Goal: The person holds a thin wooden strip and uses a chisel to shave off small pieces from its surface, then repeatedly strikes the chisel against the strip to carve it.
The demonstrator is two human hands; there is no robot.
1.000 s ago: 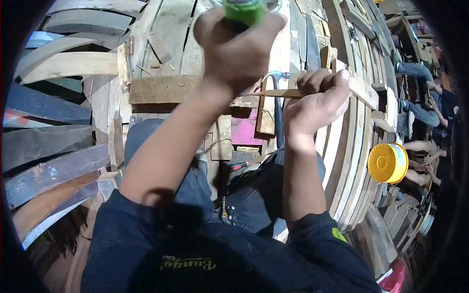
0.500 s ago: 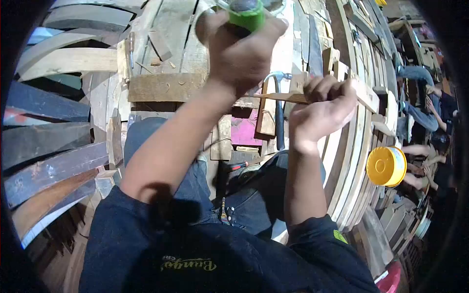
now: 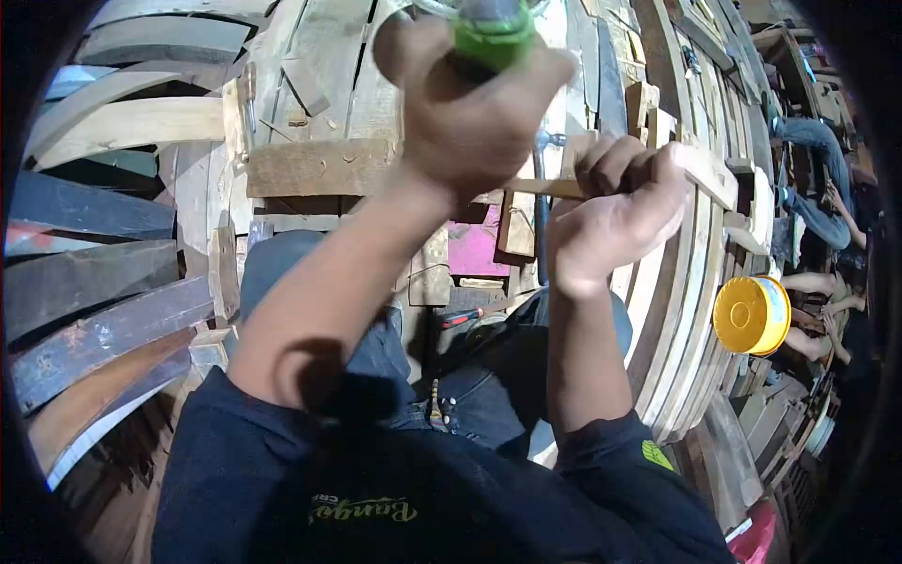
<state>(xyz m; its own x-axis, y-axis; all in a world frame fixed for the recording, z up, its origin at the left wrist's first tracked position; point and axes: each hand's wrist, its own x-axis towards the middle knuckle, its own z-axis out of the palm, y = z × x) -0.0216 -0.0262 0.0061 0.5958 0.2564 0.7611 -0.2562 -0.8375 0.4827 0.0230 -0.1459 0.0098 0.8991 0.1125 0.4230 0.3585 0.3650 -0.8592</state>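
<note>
My left hand (image 3: 474, 136), smeared by motion, is wrapped around a thick green and dark tool (image 3: 493, 42) at the top of the view; its working end is hidden. Closed in a fist, my right hand (image 3: 615, 211) grips a slim wooden stick (image 3: 550, 187). The stick points left, and its far end passes behind my left wrist. Just beneath it lies a hammer (image 3: 543, 226) with a dark handle, partly covered by my hands. A rough brown board (image 3: 319, 167) rests to the left of my left hand.
Wooden planks (image 3: 329, 75) form the surface in front of me. Curved boards (image 3: 122, 127) are stacked at left, long slats (image 3: 676, 310) at right. A yellow bucket (image 3: 742, 315) stands at right, near other people. A red-handled tool (image 3: 460, 320) lies between my knees.
My left hand and the green tool have shifted a little right and down, now overlapping more of the stick and the hammer head. My right hand keeps its grip with barely any movement.
</note>
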